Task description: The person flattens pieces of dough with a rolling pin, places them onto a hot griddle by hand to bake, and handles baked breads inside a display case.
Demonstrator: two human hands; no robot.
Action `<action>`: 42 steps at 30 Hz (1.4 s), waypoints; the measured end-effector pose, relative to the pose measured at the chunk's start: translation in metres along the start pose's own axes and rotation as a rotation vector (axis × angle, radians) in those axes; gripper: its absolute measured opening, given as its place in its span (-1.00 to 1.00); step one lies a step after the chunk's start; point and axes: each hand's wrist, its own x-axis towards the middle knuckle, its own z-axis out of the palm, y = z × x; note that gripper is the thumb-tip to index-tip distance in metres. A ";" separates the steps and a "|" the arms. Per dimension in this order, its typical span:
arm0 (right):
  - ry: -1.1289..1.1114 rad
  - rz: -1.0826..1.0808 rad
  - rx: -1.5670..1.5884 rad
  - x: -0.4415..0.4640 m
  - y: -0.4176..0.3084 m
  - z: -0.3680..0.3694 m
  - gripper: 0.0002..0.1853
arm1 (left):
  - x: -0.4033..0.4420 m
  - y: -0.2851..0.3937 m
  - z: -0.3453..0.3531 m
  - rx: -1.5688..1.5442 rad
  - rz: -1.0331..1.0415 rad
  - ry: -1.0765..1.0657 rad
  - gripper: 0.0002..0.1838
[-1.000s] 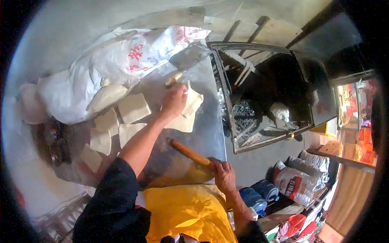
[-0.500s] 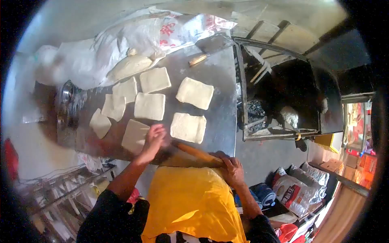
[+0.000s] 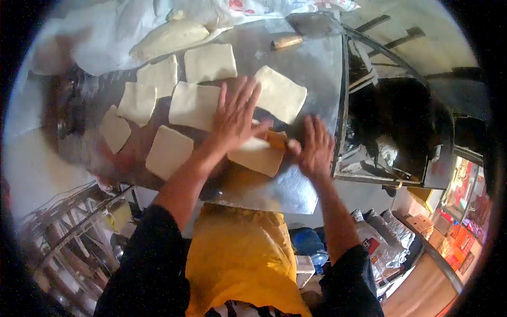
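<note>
My left hand lies flat with spread fingers over the left end of a wooden rolling pin. My right hand, fingers stretched out, is at the pin's right end. The pin lies across a dough square near the front. Another square lies just behind it. Several more dough pieces, one of them at the back, are spread to the left on the metal table. A larger lump of dough rests at the back left.
A tool with a wooden handle lies at the back. White sacking runs along the back left. Right of the table stands a dark metal-framed box. Blue bottles and filled bags are below right.
Both hands have moved forward from the table's front edge, carrying the rolling pin onto the front dough square. My left hand has opened flat. The view has shifted.
</note>
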 end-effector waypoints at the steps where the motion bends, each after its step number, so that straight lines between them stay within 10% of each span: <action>1: -0.067 -0.001 -0.016 -0.018 -0.008 -0.002 -0.08 | -0.015 0.004 -0.007 -0.024 -0.013 -0.069 0.01; 12: -0.332 -0.031 0.179 -0.120 -0.046 -0.008 -0.28 | -0.189 0.035 -0.039 0.098 0.077 -0.107 -0.19; 24: -0.337 0.251 0.252 -0.241 -0.002 -0.050 -0.47 | -0.055 0.006 0.014 -0.552 -0.713 -0.259 -0.56; 28: -0.312 0.290 0.276 -0.248 -0.014 -0.047 -0.59 | -0.057 -0.003 0.021 -0.040 -0.273 -0.029 -0.65; 31: -0.335 0.295 0.395 -0.239 -0.027 -0.055 -0.50 | -0.057 0.017 0.016 -0.483 -0.396 0.112 -0.77; 35: -0.317 0.233 0.325 -0.237 -0.026 -0.050 -0.55 | -0.069 0.019 0.012 -0.138 -0.393 -0.049 -0.90; 42: -0.372 0.171 0.319 -0.225 -0.009 -0.071 -0.52 | -0.093 -0.008 -0.033 -0.960 -0.512 -0.152 -0.73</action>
